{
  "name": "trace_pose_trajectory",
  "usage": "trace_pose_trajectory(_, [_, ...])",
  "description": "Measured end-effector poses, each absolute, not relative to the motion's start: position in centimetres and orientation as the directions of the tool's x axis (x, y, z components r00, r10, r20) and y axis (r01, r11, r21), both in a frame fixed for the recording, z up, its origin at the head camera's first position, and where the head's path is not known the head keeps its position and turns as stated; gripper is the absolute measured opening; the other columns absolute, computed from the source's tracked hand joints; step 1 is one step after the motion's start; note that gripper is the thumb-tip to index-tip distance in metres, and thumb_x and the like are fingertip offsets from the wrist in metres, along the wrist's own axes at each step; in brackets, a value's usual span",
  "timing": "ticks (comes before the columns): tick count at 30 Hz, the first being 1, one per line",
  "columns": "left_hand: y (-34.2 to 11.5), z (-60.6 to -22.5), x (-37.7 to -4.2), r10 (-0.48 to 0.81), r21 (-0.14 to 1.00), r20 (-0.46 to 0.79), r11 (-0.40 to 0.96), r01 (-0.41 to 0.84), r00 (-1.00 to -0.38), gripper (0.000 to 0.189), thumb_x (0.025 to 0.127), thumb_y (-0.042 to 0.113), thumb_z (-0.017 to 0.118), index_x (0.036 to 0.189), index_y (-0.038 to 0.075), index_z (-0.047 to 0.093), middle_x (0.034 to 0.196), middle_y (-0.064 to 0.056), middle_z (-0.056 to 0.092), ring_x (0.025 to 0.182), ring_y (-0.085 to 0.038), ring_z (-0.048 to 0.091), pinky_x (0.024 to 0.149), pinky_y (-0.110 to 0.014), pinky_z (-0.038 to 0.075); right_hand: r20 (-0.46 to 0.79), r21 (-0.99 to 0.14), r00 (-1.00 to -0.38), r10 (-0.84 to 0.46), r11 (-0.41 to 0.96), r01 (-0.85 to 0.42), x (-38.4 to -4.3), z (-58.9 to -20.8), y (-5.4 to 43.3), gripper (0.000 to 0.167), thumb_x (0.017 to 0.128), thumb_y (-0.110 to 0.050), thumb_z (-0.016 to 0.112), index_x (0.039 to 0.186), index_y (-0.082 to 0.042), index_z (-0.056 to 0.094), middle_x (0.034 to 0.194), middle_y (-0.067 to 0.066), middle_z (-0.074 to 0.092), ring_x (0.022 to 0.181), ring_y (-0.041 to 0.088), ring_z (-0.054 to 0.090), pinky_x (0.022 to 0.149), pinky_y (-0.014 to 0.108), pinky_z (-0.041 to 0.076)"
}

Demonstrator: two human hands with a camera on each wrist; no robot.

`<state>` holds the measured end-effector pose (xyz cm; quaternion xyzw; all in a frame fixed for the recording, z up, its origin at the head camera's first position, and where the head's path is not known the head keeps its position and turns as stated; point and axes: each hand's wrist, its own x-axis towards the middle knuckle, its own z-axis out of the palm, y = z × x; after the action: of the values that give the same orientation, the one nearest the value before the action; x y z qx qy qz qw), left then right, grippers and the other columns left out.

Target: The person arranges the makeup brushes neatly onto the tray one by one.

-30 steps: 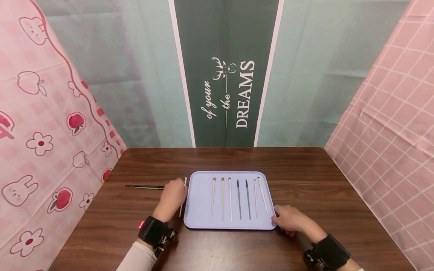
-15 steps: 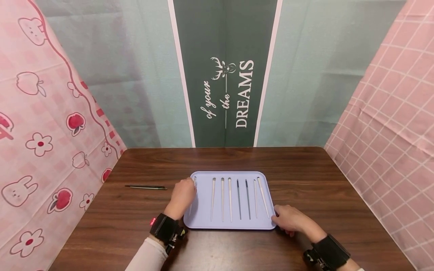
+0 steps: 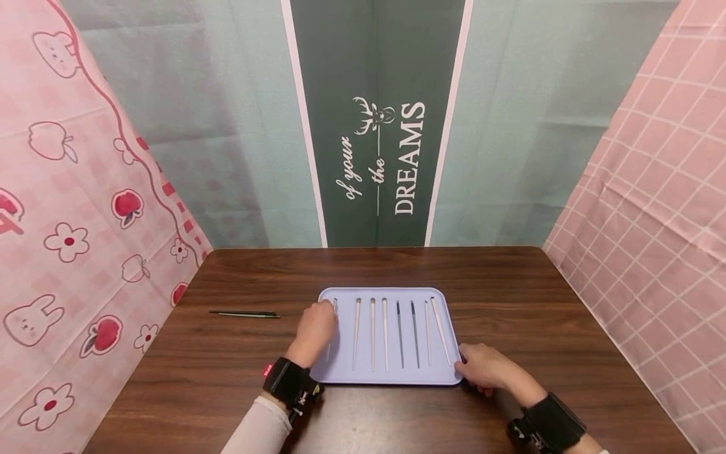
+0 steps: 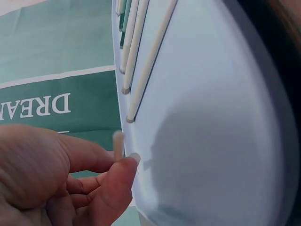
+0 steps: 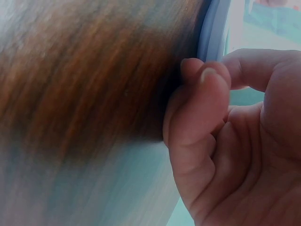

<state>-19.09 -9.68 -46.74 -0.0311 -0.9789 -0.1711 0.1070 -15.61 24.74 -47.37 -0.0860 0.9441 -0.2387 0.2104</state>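
My left hand [image 3: 316, 325] pinches a slim pale makeup brush [image 3: 335, 307] between thumb and fingers, over the left part of the lavender tray [image 3: 408, 378]. In the left wrist view a rounded end of that brush [image 4: 118, 141] pokes out above the fingertips; its middle is hidden by the hand. Whether it touches the tray I cannot tell. My right hand [image 3: 482, 367] grips the tray's right edge near the front corner, fingers curled, as the right wrist view also shows at the tray rim [image 5: 215, 33]. Several brushes [image 3: 372, 334], pale and dark-handled, lie side by side on the tray.
Two thin dark and green brushes [image 3: 244, 313] lie together on the brown wooden table [image 3: 255, 271], left of the tray. Patterned pink cloths [image 3: 68, 239] hang at both sides, and a green curtain [image 3: 374, 233] stands behind the table.
My left hand has moved right with the pinched brush, from the table beside the tray's left edge to over the tray. The right hand and the tray have stayed in place.
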Motion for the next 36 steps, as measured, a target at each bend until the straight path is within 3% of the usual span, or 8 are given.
trace_pose_trajectory(12, [-8.4,-47.2,-19.1,0.039,0.299,0.271,0.946,0.123,-0.962,0.016,0.088,0.002,0.068,0.075,-0.006,0.063,0.066,-0.019,0.063,0.06,-0.038,0.066,0.054,-0.048,0.054,-0.363,-0.489,-0.893,-0.264,0.87,-0.058,-15.6,-47.4,24.7,0.017,0.094,-0.015,0.062,0.081,-0.009,0.053,0.063,0.006,0.055,0.048,0.019,0.055,0.042,0.031,0.048])
trace_pose_trajectory(36, [-7.5,-47.9,-20.1,0.055,0.304,0.213,0.945,0.12,-0.975,0.014,0.088,0.001,0.066,0.075,-0.005,0.065,0.071,-0.018,0.066,0.068,-0.038,0.067,0.063,-0.047,0.055,-0.362,-0.492,-0.894,-0.266,0.869,-0.059,-15.6,-47.2,24.8,0.016,0.094,-0.014,0.062,0.081,-0.009,0.053,0.063,0.006,0.055,0.049,0.019,0.055,0.042,0.031,0.049])
